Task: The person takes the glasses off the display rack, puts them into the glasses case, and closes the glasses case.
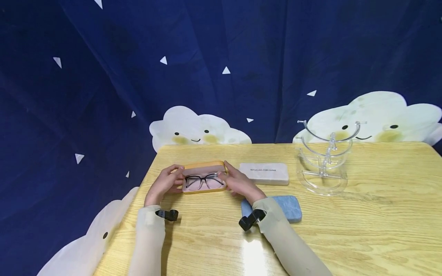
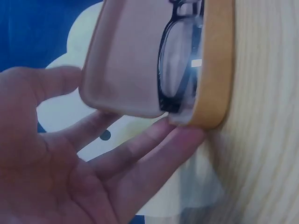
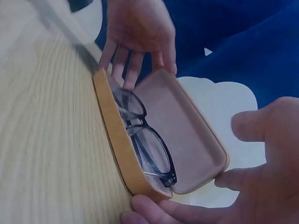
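Note:
An orange glasses case (image 1: 203,167) with a pale pink lining stands open on the table, its lid tilted up at the back. Inside the base lie black-framed eyeglasses (image 1: 202,180), temples folded. My left hand (image 1: 165,184) holds the case's left end: the thumb (image 2: 63,84) meets the lid edge, and lower fingers (image 2: 156,165) touch the base. At the other end, my right hand (image 1: 239,183) has its fingers (image 3: 187,212) touching the base and lid corner. Its thumb (image 3: 250,126) stands apart from the lid in the right wrist view.
A white case (image 1: 264,174) with printed lettering lies right of the open case. Nearer, a blue case (image 1: 290,209) is partly covered by my right forearm. A clear tiered stand (image 1: 324,165) rises farther right. Behind the wooden table (image 1: 380,214) hangs a dark blue cloud-patterned curtain (image 1: 241,34).

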A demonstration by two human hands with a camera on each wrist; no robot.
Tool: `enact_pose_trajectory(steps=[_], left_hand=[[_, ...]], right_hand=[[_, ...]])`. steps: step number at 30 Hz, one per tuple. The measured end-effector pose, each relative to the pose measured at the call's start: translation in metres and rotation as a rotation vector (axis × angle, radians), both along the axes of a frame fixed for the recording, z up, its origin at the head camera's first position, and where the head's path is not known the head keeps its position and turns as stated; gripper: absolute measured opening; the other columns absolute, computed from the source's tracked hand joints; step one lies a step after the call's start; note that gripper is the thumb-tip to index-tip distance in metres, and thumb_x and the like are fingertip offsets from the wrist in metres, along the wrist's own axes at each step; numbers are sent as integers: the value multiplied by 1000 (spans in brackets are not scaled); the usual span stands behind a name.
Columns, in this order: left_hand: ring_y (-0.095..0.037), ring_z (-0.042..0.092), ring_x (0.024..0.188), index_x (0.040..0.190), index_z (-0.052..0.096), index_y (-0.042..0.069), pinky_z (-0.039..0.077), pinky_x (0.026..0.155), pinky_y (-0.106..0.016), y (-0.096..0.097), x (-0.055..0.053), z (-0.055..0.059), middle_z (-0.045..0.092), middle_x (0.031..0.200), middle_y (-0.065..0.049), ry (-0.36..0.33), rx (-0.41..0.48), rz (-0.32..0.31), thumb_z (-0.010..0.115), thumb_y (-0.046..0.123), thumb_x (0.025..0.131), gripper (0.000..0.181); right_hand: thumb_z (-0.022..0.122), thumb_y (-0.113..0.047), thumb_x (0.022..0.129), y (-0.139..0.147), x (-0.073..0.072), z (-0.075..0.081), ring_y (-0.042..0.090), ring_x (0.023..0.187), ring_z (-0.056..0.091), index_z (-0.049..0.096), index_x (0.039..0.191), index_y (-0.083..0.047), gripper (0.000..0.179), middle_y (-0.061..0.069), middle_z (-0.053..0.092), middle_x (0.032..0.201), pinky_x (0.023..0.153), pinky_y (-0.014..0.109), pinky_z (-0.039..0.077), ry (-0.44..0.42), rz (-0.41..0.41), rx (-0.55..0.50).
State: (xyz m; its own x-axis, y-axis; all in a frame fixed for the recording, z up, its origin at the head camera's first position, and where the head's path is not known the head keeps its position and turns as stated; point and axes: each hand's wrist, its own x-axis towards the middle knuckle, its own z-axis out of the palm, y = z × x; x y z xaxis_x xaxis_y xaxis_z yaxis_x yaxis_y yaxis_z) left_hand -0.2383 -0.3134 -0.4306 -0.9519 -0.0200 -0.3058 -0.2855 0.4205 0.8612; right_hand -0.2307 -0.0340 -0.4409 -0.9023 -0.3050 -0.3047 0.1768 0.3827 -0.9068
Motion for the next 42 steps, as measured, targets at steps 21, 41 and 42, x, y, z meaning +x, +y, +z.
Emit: enact_pose_trajectory(steps=[21,41,42], left_hand=[[-23,68,108,151,47,-2,65,89,-38,3,1,5,62,129,-20,-142,11,-151,52,44,109,62],[-19,76,96,151,47,-6,65,88,-35,-2,3,8,68,125,-27,-141,-25,-164,57,42,107,66],[-20,76,97,151,47,-7,65,88,-35,-2,3,8,68,125,-27,-140,-21,-166,58,42,107,66]], right_hand=[[55,-48,107,14,-2,-2,18,53,55,66,131,-20,39,5,58,65,55,28,52,64,-63,41],[64,-55,99,13,-1,-5,24,69,71,66,137,-2,65,13,77,85,55,26,47,125,-119,139],[64,-55,99,13,-1,-6,24,70,72,65,138,-2,65,14,78,88,56,27,47,117,-117,137]])
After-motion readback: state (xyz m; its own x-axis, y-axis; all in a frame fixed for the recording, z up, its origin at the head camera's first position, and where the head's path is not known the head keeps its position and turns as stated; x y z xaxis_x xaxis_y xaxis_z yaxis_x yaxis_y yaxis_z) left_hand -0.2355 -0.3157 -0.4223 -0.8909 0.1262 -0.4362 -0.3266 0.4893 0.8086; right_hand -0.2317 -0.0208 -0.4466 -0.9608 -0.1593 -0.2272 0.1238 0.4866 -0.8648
